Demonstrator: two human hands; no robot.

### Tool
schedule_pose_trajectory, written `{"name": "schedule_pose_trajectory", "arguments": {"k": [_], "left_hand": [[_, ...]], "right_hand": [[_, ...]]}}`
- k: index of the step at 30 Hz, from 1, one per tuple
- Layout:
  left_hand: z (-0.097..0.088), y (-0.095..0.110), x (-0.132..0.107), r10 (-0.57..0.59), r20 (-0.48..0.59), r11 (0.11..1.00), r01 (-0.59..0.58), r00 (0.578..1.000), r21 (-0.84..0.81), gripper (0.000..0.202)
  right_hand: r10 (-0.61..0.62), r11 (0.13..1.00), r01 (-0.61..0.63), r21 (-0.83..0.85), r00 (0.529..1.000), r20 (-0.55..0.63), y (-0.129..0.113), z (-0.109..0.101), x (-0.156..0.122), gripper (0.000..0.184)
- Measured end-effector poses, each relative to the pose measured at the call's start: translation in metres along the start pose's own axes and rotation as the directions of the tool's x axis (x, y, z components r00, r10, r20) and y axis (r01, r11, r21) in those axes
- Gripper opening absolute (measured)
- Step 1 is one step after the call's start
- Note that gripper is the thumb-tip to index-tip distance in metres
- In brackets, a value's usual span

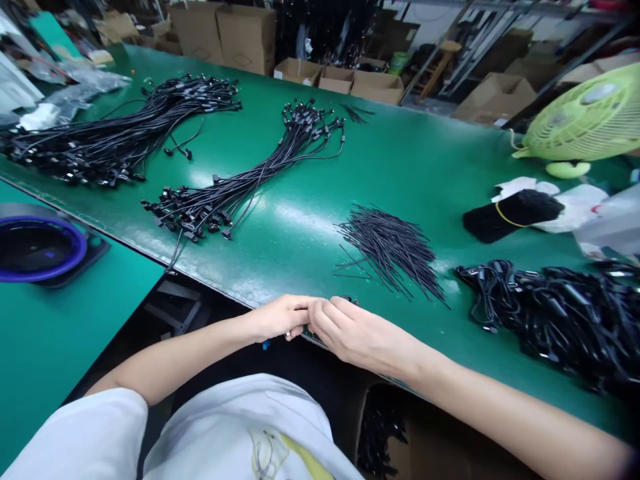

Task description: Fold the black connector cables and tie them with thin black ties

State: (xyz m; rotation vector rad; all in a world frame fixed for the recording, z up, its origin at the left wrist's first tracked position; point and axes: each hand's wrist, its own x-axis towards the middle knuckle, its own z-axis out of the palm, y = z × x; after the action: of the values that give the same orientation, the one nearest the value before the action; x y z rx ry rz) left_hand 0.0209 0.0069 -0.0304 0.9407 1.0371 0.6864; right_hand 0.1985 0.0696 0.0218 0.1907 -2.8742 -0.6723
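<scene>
My left hand (pixel 280 317) and my right hand (pixel 350 330) meet at the near edge of the green table (pixel 400 167), fingers curled together around a small black item that is mostly hidden; only a dark bit shows above the right fingers. A loose pile of thin black ties (pixel 393 250) lies just beyond my right hand. A heap of coiled black cables (pixel 560 320) sits to the right. Two long bundles of black cables with connectors lie further off: a middle bundle (pixel 245 180) and a far left bundle (pixel 115 133).
A green fan (pixel 585 120) stands at the right, with a banded black bundle (pixel 510 213) on white paper beside it. Cardboard boxes (pixel 340 79) line the table's far edge. On a lower green table to the left sits a purple-rimmed round device (pixel 40 250).
</scene>
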Motion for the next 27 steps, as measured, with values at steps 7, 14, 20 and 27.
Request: {"name": "schedule_pose_trajectory", "arguments": {"k": [7,14,20,27], "left_hand": [[0.007,0.009,-0.005,0.026,-0.159,0.98,0.006,0.987,0.2,0.06],[0.013,0.025,0.001,0.176,-0.365,0.952,-0.252,0.914,-0.173,0.062],[0.021,0.025,0.006,0.152,-0.381,0.737,-0.361,0.912,-0.571,0.032],[0.016,0.036,0.005,0.522,-0.428,0.742,-0.64,0.738,-0.199,0.033]], "right_hand": [[-0.008,0.98,0.025,-0.199,0.996,0.087,0.001,-0.002,0.006,0.027],[0.403,0.86,-0.448,-0.243,0.89,-0.212,0.005,0.014,0.027,0.02],[0.405,0.842,-0.51,-0.177,0.813,-0.419,0.005,0.032,0.022,0.009],[0.846,0.524,-0.612,0.592,0.457,-0.276,-0.009,0.018,0.02,0.012]]}}
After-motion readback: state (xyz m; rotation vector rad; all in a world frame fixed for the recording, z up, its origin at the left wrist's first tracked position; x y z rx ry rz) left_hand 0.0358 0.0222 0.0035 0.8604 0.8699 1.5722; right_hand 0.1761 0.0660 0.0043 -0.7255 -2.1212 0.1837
